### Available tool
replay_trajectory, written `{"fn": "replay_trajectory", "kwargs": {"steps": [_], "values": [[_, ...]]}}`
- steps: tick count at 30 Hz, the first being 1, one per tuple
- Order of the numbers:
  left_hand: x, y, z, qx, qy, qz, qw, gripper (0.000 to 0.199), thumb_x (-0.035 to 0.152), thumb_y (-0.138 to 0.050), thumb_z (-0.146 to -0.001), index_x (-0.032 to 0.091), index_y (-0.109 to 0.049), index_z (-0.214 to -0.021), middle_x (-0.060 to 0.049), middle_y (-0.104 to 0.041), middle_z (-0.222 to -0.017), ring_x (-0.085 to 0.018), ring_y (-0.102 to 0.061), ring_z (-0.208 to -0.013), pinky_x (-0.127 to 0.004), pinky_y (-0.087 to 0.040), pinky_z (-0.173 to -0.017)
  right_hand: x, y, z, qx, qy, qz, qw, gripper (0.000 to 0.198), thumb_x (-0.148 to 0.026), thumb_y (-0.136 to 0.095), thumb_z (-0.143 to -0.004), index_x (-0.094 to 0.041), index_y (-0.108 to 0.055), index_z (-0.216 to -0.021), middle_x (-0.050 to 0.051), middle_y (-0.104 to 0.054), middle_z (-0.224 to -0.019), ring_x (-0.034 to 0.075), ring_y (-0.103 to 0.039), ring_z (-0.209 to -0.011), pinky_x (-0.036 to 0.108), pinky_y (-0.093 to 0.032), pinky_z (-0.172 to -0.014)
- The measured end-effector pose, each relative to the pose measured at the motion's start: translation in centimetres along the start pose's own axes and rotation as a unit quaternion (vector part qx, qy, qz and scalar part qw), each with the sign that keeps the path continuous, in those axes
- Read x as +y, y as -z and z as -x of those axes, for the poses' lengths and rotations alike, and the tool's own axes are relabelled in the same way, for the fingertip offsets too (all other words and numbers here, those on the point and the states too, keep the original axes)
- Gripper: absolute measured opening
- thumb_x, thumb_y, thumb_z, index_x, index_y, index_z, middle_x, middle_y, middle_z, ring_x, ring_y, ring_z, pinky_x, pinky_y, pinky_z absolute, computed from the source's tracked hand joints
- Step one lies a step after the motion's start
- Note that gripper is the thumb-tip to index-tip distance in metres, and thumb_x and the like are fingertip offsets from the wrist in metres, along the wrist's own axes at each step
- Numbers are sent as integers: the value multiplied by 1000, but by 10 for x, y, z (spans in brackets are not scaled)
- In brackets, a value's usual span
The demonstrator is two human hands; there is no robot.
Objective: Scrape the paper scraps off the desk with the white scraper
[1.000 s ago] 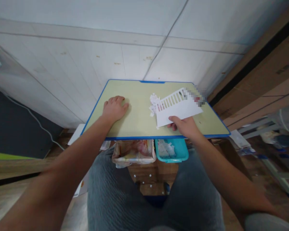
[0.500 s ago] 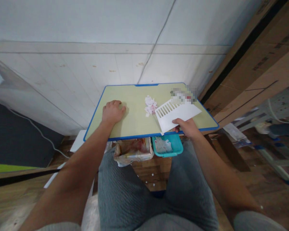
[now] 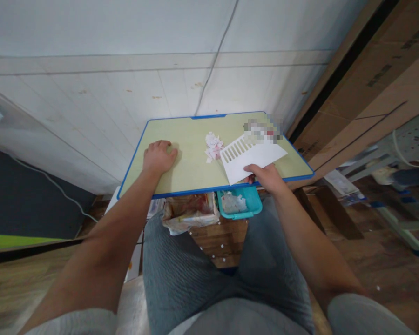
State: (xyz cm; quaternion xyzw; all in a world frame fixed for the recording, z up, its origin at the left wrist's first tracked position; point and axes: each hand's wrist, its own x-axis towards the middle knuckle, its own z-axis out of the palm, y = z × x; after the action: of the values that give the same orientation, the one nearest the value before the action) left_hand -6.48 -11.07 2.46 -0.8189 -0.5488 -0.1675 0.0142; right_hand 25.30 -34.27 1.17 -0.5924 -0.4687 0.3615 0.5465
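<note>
My right hand (image 3: 263,177) pinches the near edge of a white paper sheet (image 3: 253,158) with a row of slots cut along its far left side; the thumb lies on top. The sheet is over the right part of a pale yellow tabletop with a blue rim (image 3: 188,179). Just left of it is a small heap of torn white and pinkish paper scraps (image 3: 213,146). On the tabletop's left part rests my left hand (image 3: 159,156), palm down and fingers loosely bent, holding nothing. A blurred patch hides what is at the sheet's far corner.
Below the table's front edge are a plastic-lined bin (image 3: 190,211) and a turquoise tray (image 3: 246,204) with paper bits in it. Small scraps (image 3: 222,245) dot the floor. A white wall with a cable (image 3: 212,70) stands behind, large cardboard boxes (image 3: 363,93) on the right.
The whole view has shifted slightly, so the table sits a little higher and further left. A small bit at the sheet's near corner no longer shows. Both hands keep their places.
</note>
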Motion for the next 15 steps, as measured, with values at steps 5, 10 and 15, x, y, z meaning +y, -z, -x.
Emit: {"fn": "replay_trajectory", "kwargs": {"steps": [5, 10, 15], "values": [[1, 0, -1, 2, 2, -3, 1000, 54, 44, -54, -113, 12, -77, -150, -22, -72, -159, -44, -61, -151, -57, -48, -130, -1, -4, -1, 11, 11, -4, 1000, 24, -43, -75, -77, -25, -69, -62, 6, -70, -57, 21, -58, -49, 37, -53, -52], [1, 3, -3, -11, 8, 0, 1000, 55, 44, -56, -112, 11, -76, -151, -23, -71, -160, -46, -61, -152, -58, -48, -129, -1, -8, -4, 40, 20, -10, 999, 25, -49, -74, -77, -27, -69, -69, 5, -71, -59, 21, -60, -49, 37, -54, -51], [0, 1, -3, -6, 14, -3, 1000, 55, 45, -58, -112, 13, -76, -152, -22, -72, -160, -44, -61, -152, -55, -48, -130, 1, -24, -22, 65, 31, -14, 997, 25, -51, -73, -81, -26, -68, -82, 7, -78, -68, 21, -62, -51, 36, -58, -52]]}}
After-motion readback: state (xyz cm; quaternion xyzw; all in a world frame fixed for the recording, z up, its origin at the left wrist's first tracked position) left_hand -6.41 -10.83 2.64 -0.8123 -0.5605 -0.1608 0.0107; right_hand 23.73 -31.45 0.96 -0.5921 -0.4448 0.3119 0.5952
